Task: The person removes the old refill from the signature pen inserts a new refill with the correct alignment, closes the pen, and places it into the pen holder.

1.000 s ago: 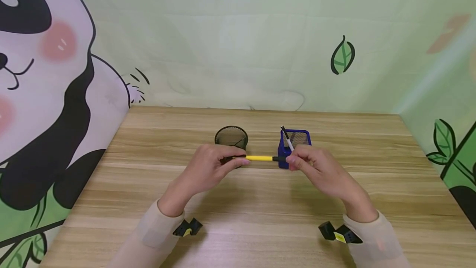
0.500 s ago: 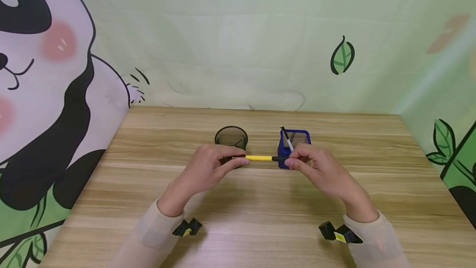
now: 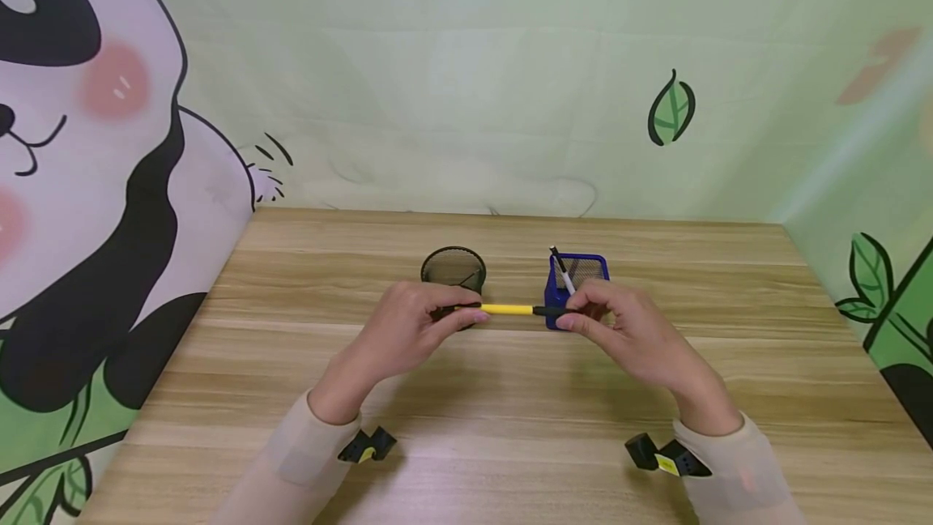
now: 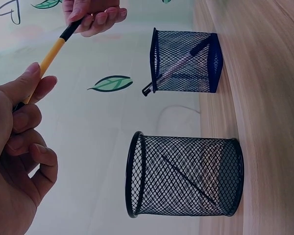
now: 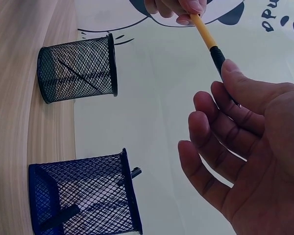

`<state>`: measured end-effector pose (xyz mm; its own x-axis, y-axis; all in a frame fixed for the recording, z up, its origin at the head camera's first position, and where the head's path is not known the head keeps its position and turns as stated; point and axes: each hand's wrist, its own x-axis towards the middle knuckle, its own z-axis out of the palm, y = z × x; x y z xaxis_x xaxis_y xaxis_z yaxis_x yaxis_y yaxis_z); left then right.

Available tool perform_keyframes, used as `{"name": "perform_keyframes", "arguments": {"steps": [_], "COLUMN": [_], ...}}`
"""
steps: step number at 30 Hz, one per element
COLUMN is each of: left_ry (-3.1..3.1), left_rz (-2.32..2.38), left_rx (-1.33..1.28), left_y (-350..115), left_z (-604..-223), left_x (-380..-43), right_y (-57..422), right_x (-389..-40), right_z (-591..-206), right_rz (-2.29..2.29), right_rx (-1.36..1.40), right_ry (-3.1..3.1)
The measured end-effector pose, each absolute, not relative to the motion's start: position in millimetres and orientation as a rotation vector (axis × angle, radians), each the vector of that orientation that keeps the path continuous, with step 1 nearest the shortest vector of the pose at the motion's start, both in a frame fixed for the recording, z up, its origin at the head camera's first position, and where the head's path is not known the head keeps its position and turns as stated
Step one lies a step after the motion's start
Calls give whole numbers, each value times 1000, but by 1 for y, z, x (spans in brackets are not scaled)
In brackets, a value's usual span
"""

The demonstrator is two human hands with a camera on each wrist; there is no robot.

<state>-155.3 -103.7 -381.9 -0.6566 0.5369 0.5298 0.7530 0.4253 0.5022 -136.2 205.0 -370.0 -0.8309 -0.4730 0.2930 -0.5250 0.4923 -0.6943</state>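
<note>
Both hands pinch pen (image 3: 508,309) level above table (image 3: 510,395): left hand (image 3: 411,322) on left end, right hand (image 3: 619,326) on right end. Round cup (image 3: 453,268) and blue cup (image 3: 577,278) just beyond.

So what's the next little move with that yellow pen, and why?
Probably the left hand lets go, so the right hand can carry the pen on. Both hands pinch its ends, level above the table, before the round cup and blue cup.

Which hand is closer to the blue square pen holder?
Right. The right hand is just in front of the blue holder, overlapping it; the left hand is before the black round holder.
</note>
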Motion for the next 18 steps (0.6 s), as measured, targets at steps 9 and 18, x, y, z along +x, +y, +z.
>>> {"name": "perform_keyframes", "arguments": {"steps": [9, 18], "left_ry": [-2405, -2399], "left_rz": [-1068, -1064], "left_rx": [-1117, -1119], "left_y": [-104, -103], "left_z": [-382, -382], "left_x": [-155, -155], "right_y": [205, 204], "right_x": [-136, -135], "right_z": [-370, -370], "right_rz": [1269, 1251], "right_rx": [863, 848], "right_ry": [-2669, -2667]}}
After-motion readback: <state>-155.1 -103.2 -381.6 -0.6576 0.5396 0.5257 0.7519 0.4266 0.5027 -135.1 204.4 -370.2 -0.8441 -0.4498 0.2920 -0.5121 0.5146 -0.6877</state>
